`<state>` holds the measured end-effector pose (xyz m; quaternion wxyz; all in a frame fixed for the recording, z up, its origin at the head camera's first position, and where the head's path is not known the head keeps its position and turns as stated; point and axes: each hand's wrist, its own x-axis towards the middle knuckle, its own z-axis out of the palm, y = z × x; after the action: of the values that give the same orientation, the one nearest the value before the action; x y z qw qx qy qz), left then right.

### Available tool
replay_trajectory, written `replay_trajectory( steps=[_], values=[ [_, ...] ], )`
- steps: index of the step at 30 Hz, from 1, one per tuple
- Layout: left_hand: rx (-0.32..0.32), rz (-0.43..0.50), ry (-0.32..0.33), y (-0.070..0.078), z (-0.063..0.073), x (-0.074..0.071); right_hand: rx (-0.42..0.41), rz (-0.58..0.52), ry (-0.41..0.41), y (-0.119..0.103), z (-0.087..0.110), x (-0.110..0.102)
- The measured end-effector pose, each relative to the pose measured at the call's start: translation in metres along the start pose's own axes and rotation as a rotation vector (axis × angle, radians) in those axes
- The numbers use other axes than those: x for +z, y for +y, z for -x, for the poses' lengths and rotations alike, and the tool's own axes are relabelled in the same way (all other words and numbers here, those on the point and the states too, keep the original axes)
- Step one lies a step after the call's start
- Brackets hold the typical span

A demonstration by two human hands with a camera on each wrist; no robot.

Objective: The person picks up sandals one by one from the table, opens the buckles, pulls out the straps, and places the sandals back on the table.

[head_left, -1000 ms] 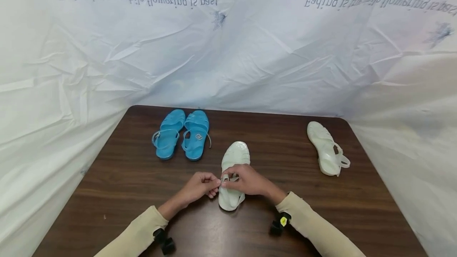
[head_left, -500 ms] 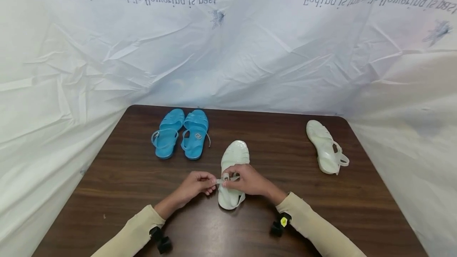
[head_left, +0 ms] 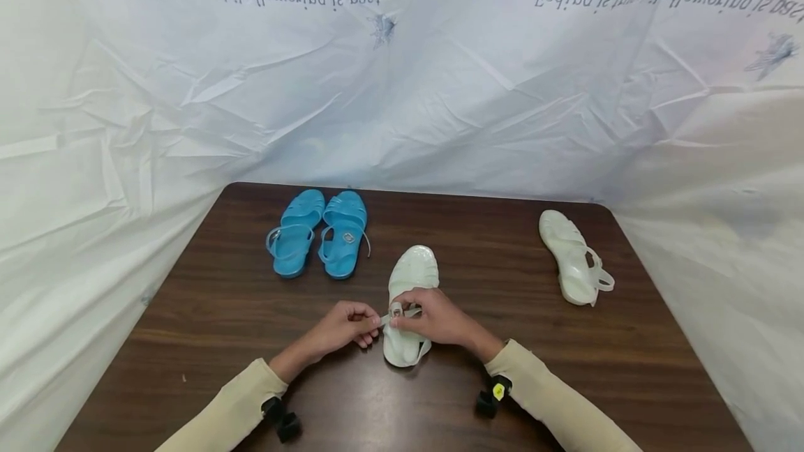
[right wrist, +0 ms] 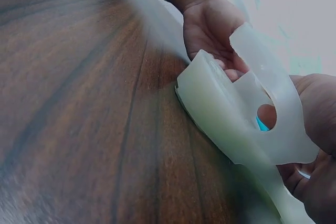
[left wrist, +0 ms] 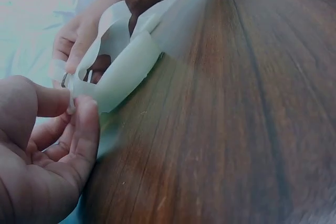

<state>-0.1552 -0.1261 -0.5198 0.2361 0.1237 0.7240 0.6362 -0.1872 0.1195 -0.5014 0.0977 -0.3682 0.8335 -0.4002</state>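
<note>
A white jelly sandal (head_left: 414,269) lies on the table in front of me, toe pointing away. My left hand (head_left: 347,328) pinches the free end of its ankle strap (head_left: 385,320) between thumb and forefinger, just left of the shoe. Over the sandal's middle, my right hand (head_left: 437,317) holds the small metal buckle (head_left: 396,310) between thumb and fingers. A short length of strap spans from the buckle to the left fingertips. In the left wrist view the sandal's heel (left wrist: 128,72) and raised strap loop stand beside both hands; the right wrist view shows the heel (right wrist: 215,103) from the other side.
Two blue jelly sandals (head_left: 292,250) stand side by side at the back left of the dark wooden table (head_left: 490,250). Another white sandal (head_left: 573,264), its strap hanging loose, lies at the back right. White sheeting (head_left: 440,89) surrounds the table's back and sides.
My left hand has drawn slightly to the left, and more strap now shows between it and the buckle. The right hand stays at the buckle.
</note>
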Motion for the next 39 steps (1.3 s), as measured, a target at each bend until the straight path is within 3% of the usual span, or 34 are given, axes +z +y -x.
replay_trajectory(
  steps=[11,14,19,27,30,36,39],
  values=[
    [0.043,0.117,0.012,-0.005,-0.007,0.006,-0.009,-0.011,0.008,0.000,0.000,0.001],
    [0.061,0.075,0.021,-0.003,-0.007,0.008,-0.008,0.006,0.016,0.000,0.000,0.002],
    [0.111,-0.033,0.095,-0.004,-0.008,0.012,-0.016,0.029,0.035,-0.001,0.000,0.003],
    [0.113,-0.029,0.146,-0.003,-0.008,0.014,-0.032,0.077,0.044,-0.007,-0.003,0.005],
    [0.104,-0.025,0.130,-0.001,-0.007,0.014,-0.021,0.087,0.051,-0.007,-0.003,0.006],
    [-0.015,0.160,0.003,0.001,-0.002,0.007,-0.022,0.079,0.052,-0.007,0.000,0.004],
    [-0.044,0.190,-0.022,-0.001,0.000,0.003,-0.020,0.072,0.049,-0.006,0.001,0.003]
  ],
)
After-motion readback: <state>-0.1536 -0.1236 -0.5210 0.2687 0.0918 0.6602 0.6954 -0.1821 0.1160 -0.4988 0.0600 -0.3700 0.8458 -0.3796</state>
